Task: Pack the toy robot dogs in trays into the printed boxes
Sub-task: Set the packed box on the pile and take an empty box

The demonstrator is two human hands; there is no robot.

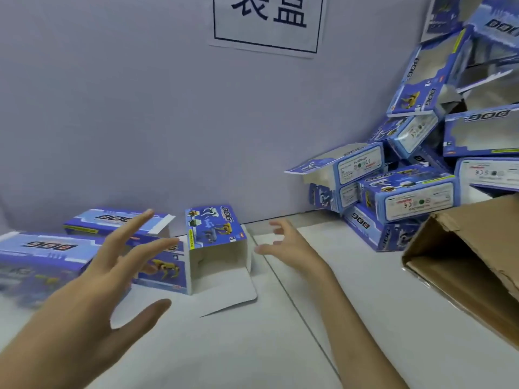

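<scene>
- White tabletop (280,346) runs out in front of you, and nothing nearest you on it is a toy dog or a tray; none shows anywhere in view.
- Your left hand (112,270) hovers with fingers straight and spread, holding nothing, just short of the open printed box (216,234).
- Your right hand (286,245) is on the box's other side, fingers loosely curled and apart, also holding nothing and clear of the cardboard.
- That box lies on its side between your hands, mouth toward you, its flap (224,293) flat on the table. What shows of the inside is bare white, so I judge it unfilled.
- To your left, a blurred box (42,256) and a second box (112,220) behind it lie flat. You cannot tell from here whether either holds a dog.
- To your right, a brown carton (463,262) lies tipped on its side, with no contents in view.
- Further back, a heap of printed boxes (407,192) leans in the corner; several show clear windows or loose flaps, so most of the packing looks undone.
- On the wall (112,108) hangs a paper sign (266,21).
</scene>
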